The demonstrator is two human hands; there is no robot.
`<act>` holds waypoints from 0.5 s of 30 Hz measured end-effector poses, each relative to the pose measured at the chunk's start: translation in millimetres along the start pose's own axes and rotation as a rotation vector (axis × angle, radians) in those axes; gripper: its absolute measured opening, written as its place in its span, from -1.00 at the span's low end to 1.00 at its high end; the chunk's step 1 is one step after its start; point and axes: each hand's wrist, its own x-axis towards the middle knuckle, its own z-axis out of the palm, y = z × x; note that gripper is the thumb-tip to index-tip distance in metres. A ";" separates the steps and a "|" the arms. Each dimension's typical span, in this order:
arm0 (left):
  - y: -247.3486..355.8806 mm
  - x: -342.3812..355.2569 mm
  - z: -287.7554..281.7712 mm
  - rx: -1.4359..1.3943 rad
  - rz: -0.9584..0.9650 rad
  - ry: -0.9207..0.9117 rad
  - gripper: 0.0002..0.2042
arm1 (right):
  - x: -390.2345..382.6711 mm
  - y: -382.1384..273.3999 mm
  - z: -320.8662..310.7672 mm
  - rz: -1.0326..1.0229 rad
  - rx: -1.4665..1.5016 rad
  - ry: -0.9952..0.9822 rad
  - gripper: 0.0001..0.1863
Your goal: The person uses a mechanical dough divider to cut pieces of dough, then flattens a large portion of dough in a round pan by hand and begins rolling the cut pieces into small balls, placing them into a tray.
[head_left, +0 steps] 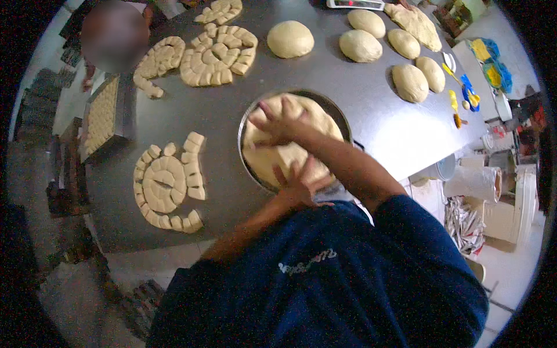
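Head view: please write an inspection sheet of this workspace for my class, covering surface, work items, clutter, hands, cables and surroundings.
Surface: grey metal table, strong glare at its right.
Work items: large dough mass in a round pan; segmented dough coils at left; rounded dough lumps farther back and right.
Clutter: small yellow tools near the right edge; white device with a red light at the far edge.
Hands: left hand and right hand spread over the dough mass, motion-blurred.
Cables: nothing seen.
Surroundings: tray of small dough pieces at left; pale containers and tiled floor at right.
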 end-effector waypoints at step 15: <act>13.9 68.0 -104.4 -0.175 0.057 -0.580 0.31 | -26.2 131.3 124.1 -0.064 -0.357 0.799 -0.08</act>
